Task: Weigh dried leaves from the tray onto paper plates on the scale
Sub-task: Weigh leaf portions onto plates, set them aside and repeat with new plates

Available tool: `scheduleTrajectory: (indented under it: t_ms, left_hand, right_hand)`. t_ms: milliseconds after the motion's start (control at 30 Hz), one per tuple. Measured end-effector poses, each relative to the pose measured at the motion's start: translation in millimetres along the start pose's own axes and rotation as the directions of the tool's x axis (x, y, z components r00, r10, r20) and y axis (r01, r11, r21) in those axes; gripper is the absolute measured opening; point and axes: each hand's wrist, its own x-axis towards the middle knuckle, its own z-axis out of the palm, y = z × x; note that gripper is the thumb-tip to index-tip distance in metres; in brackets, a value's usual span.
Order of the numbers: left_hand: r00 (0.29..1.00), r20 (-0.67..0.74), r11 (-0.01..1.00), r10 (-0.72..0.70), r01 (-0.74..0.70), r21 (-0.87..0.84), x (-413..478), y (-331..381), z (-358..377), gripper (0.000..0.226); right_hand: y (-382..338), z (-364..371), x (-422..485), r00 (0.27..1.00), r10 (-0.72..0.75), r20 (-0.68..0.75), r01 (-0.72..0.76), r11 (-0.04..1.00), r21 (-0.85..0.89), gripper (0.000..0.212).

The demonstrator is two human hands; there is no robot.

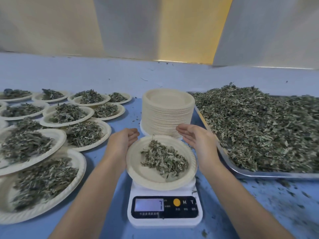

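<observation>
A cream paper plate [138, 166] sits on the white digital scale [164, 219], whose display shows 7. A small heap of dried leaves [164, 159] lies on the plate. My left hand [123, 140] is at the plate's left rim, fingers loosely curled, holding nothing. My right hand [195, 135] hovers just past the plate's right rim, fingers straight, palm turned inward, empty. To the right, a metal tray [259, 175] holds a large spread of dried leaves [262, 128].
A tall stack of empty paper plates [168, 112] stands right behind the scale. Several filled plates [43, 161] cover the blue table on the left, some overlapping. Leaf crumbs litter the table [276, 200] in front of the tray. A pale wall rises behind.
</observation>
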Motion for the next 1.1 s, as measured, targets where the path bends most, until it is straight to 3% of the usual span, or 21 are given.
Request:
scheduleTrajectory:
  t_ms: [233,500,633,900,1000,1100]
  left_hand:
    - [0.996,0.059,0.997,-0.064,0.066,-0.04,-4.2,0.7,-1.9,0.028]
    - [0.998,0.052,0.999,-0.037,0.038,-0.028,-0.7,11.0,-10.1,0.014]
    - [0.995,0.099,0.999,-0.018,0.021,-0.026,1.8,22.2,-21.3,0.024]
    - [0.991,0.127,1.0,0.031,-0.031,0.002,9.7,67.8,-65.9,0.03]
    - [0.997,0.049,0.998,0.053,-0.052,-0.016,16.6,84.4,-87.6,0.028]
    - [0.993,-0.065,0.993,0.097,-0.1,-0.056,36.0,96.7,-109.8,0.032]
  right_hand:
    - [1.9,4.1,-3.3,0.998,0.058,0.008,-0.059,0.992,0.114,0.026]
    - [-9.6,13.9,-3.9,0.997,0.073,0.02,-0.075,0.965,0.252,0.024]
    - [-16.7,29.5,-0.2,0.998,0.047,0.039,-0.055,0.965,0.256,0.025]
    - [-26.8,87.4,14.0,0.989,-0.06,0.138,0.049,0.995,0.082,0.031]
    - [-25.2,116.0,23.3,0.993,-0.047,0.104,0.051,0.998,-0.042,0.02]
    - [-24.4,143.2,32.3,0.987,0.06,0.147,-0.046,0.994,-0.101,0.01]
